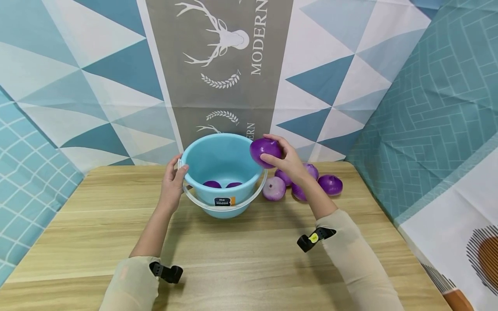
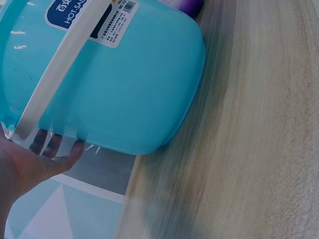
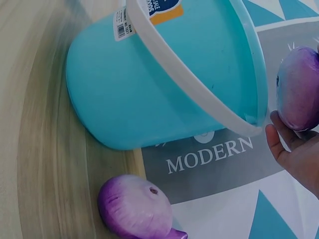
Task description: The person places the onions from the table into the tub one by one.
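A light blue bucket [image 1: 218, 151] with a white handle [image 1: 225, 208] lowered across its front stands near the back of the table. Inside it lie two purple onions [image 1: 212, 184]. My left hand [image 1: 171, 181] grips the bucket's left rim, with the thumb over the edge. At the right rim, my right hand [image 1: 285, 157] holds a purple onion [image 1: 265, 152] between thumb and fingers, raised to rim height. The right wrist view shows this held onion [image 3: 299, 89] beside the bucket's rim.
Right of the bucket, several onions sit on the wooden table [image 1: 233, 259], among them a paler onion [image 1: 274, 188] and a dark purple onion [image 1: 330, 185]. A patterned cloth [image 1: 311, 86] hangs behind the table. Black wrist cameras are strapped over both sleeves.
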The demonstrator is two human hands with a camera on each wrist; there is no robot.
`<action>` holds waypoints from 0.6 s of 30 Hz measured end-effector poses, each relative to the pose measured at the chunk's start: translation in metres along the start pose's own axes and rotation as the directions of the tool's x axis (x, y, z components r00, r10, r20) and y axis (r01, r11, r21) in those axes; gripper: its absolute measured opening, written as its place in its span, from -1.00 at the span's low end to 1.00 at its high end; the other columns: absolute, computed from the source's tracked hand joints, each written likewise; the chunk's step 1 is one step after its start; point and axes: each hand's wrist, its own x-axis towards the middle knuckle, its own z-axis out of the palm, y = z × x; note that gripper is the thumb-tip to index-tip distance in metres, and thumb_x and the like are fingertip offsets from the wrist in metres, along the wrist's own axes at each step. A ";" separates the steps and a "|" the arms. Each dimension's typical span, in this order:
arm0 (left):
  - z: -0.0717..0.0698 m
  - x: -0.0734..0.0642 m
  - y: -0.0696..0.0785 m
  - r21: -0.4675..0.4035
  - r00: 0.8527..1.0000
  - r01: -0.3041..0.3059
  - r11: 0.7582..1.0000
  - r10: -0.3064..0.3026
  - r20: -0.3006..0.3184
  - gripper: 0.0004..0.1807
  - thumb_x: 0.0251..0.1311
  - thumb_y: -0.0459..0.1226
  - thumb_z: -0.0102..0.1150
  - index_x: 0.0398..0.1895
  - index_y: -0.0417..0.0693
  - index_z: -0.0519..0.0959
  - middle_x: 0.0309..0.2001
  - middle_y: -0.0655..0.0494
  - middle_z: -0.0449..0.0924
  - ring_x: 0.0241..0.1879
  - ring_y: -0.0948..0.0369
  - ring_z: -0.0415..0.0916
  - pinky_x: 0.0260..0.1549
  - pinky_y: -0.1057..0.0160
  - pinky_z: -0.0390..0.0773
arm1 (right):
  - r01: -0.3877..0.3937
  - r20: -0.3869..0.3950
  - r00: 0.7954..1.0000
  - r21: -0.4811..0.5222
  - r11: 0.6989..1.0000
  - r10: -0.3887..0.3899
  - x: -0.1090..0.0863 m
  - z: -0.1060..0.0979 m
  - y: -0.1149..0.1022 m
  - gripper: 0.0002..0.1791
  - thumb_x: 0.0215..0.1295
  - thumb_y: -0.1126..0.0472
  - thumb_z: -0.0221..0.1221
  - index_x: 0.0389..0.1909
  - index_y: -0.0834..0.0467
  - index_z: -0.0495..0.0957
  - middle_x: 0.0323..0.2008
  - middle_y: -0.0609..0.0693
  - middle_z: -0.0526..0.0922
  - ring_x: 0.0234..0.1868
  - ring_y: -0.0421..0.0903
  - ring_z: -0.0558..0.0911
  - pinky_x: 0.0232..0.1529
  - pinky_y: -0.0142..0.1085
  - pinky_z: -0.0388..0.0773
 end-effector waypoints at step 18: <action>0.001 0.000 0.000 -0.014 1.000 0.006 1.000 -0.006 0.000 -0.44 0.35 -0.04 -0.12 0.40 0.23 0.10 0.24 -0.08 0.24 0.08 0.08 0.36 -0.12 0.11 0.62 | 0.035 0.027 0.999 -0.024 0.999 -0.035 0.012 0.013 -0.012 -0.30 0.10 0.02 0.25 0.29 -0.02 0.28 0.24 0.06 0.34 0.19 0.08 0.42 0.18 0.00 0.46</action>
